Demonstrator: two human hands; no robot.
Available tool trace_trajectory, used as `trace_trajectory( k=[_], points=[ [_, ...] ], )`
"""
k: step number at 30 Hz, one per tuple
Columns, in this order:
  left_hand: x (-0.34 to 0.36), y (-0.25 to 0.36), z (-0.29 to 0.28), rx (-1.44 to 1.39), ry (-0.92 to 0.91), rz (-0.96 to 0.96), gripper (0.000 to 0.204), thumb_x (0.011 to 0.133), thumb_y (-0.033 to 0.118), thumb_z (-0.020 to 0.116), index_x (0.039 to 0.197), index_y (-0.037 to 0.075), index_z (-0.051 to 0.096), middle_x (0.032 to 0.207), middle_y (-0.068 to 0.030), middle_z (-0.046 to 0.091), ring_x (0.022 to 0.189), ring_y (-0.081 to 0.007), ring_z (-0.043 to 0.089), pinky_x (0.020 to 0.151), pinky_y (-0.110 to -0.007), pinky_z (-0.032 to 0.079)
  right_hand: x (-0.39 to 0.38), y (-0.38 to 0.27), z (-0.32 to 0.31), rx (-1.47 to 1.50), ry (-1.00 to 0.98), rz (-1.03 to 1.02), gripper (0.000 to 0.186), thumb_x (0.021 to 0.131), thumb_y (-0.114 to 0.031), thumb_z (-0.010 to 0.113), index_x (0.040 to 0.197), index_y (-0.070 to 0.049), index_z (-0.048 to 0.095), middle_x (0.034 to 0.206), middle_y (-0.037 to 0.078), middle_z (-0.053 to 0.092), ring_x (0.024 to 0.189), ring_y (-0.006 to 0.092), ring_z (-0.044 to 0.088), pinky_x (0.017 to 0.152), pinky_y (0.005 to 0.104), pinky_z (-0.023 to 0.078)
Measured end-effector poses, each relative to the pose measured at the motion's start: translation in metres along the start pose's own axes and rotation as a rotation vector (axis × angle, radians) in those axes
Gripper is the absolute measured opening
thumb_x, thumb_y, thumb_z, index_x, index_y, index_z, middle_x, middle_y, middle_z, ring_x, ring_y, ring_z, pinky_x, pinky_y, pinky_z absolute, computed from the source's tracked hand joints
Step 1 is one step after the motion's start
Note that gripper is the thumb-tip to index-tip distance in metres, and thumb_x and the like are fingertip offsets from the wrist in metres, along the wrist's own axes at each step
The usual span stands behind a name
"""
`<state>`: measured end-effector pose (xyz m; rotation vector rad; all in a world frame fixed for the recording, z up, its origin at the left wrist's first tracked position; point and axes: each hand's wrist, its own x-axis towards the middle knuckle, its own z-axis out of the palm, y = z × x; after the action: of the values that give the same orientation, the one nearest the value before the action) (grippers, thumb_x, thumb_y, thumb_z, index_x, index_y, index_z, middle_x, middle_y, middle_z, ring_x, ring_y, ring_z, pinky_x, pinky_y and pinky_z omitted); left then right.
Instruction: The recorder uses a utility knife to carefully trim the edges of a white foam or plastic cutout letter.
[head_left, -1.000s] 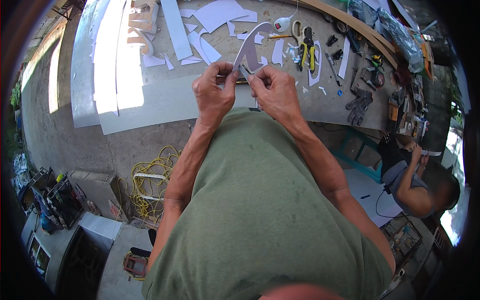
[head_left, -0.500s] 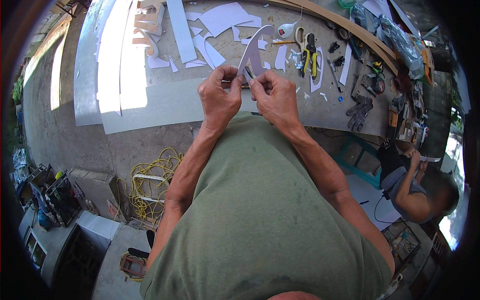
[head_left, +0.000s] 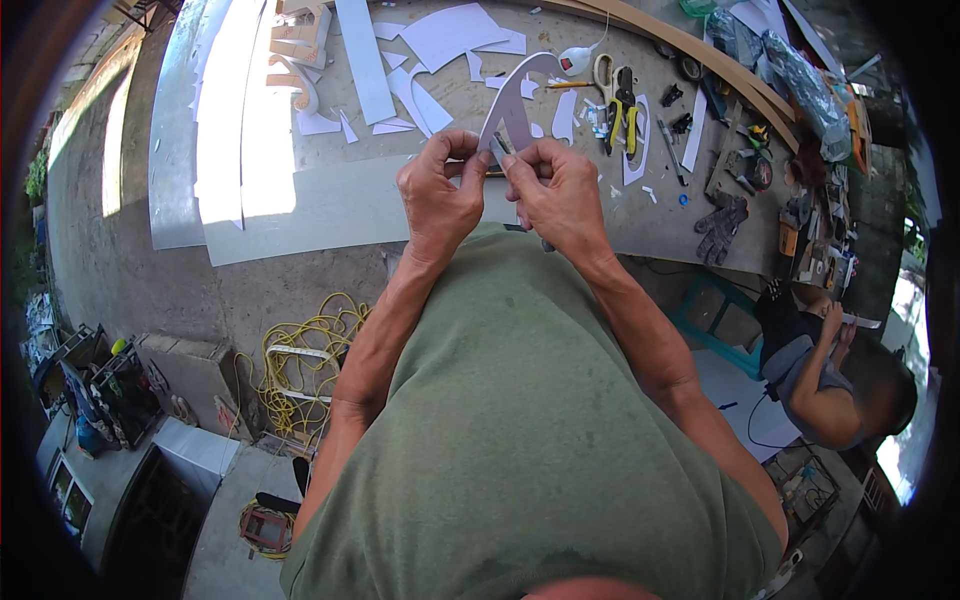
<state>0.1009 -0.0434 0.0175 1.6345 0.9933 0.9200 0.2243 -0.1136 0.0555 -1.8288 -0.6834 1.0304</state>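
Observation:
A curved white cutout sheet (head_left: 511, 98) stands up over the near edge of the worktable. My left hand (head_left: 440, 188) pinches its lower end between thumb and fingers. Close beside it, my right hand (head_left: 563, 196) is closed around a slim blade-like tool (head_left: 502, 144), whose narrow metallic tip meets the inner side of the cutout. Most of the tool is hidden by my fingers, so its exact kind is unclear. Beyond my hands lie white sheet offcuts (head_left: 445, 38), a pencil (head_left: 568, 85), scissors (head_left: 603, 72) and yellow-handled pliers (head_left: 623, 120).
Large pale sheets (head_left: 330, 205) cover the table's left side. A grey glove (head_left: 720, 228) and a tape measure (head_left: 760, 172) lie at the right. Yellow cable (head_left: 300, 360) is coiled on the floor. Another person (head_left: 825, 375) works at lower right, near a green stool (head_left: 720, 322).
My right hand has shifted slightly right and down, turning at the wrist. The cutout has tilted a little to the right, still in my left hand.

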Motion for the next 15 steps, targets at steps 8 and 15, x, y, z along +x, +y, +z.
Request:
trace_trajectory(
  k=[8, 15],
  points=[
    [0.002, 0.001, -0.007, 0.074, -0.04, -0.042, 0.012, 0.085, 0.001, 0.07, 0.097, -0.003, 0.067, 0.085, -0.0065, 0.071, 0.075, -0.0125, 0.07, 0.067, -0.026, 0.056, -0.007, -0.002, -0.01, -0.387, -0.021, -0.271, 0.014, 0.087, -0.008, 0.065, 0.081, 0.004, 0.061, 0.065, 0.02, 0.064, 0.06, 0.0354, 0.067, 0.056, 0.0411, 0.05],
    [0.005, -0.006, -0.007, -0.005, 0.012, 0.013, 0.012, 0.084, 0.002, 0.07, 0.095, -0.001, 0.066, 0.079, -0.009, 0.071, 0.069, -0.0153, 0.07, 0.06, -0.028, 0.053, -0.01, -0.009, -0.007, -0.353, 0.011, -0.306, 0.014, 0.087, -0.008, 0.065, 0.083, 0.005, 0.061, 0.065, 0.019, 0.065, 0.059, 0.0334, 0.067, 0.055, 0.0402, 0.049]
  ],
)
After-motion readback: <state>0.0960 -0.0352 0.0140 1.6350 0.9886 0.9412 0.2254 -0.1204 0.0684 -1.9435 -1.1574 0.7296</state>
